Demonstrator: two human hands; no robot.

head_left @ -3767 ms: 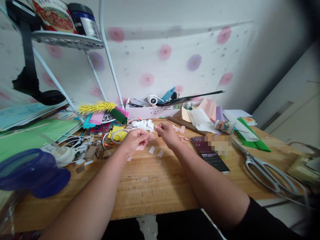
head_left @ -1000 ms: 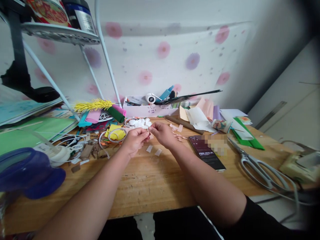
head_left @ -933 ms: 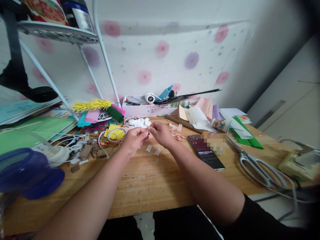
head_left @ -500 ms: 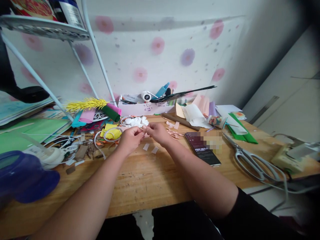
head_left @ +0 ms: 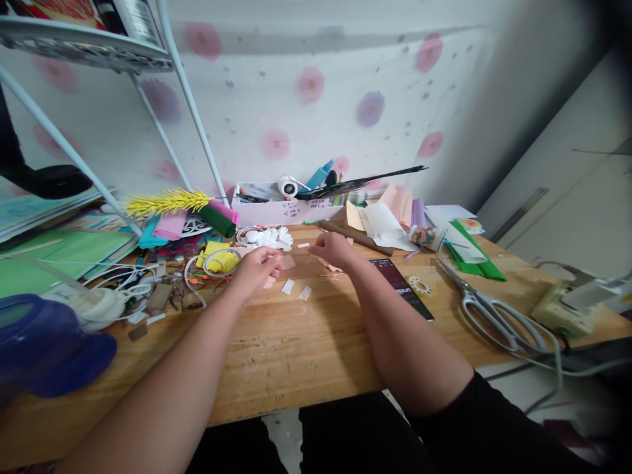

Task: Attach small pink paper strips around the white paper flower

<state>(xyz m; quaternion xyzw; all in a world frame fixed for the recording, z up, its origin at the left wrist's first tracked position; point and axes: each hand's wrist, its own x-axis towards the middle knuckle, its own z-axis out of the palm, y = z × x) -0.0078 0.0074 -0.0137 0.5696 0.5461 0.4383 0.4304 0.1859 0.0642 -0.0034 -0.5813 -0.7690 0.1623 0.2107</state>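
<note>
My left hand (head_left: 257, 268) is over the middle of the wooden table, thumb and fingertips drawn together. Whatever lies in that pinch is too small to make out. Pale pink paper (head_left: 287, 263) shows just beyond its fingertips. My right hand (head_left: 334, 250) is apart from it, fingers bent and closed, its fingertips partly hidden. Below it sit thin pink strips (head_left: 330, 266), partly covered by the wrist. Two small whitish paper pieces (head_left: 287, 287) lie in front of the left hand. White petal-like pieces (head_left: 270, 238) are bunched behind it.
A phone (head_left: 402, 289) and large scissors (head_left: 486, 313) lie at the right. Cables, yellow material (head_left: 217, 258) and scraps crowd the left, beside a blue-purple container (head_left: 49, 345). A white box (head_left: 291, 212) of tools stands at the back, near a white metal rack (head_left: 190, 99).
My hands were together at the fingertips and are now apart. The right hand has moved right, over the pink strips; the left has shifted slightly left. A small white piece now shows between them.
</note>
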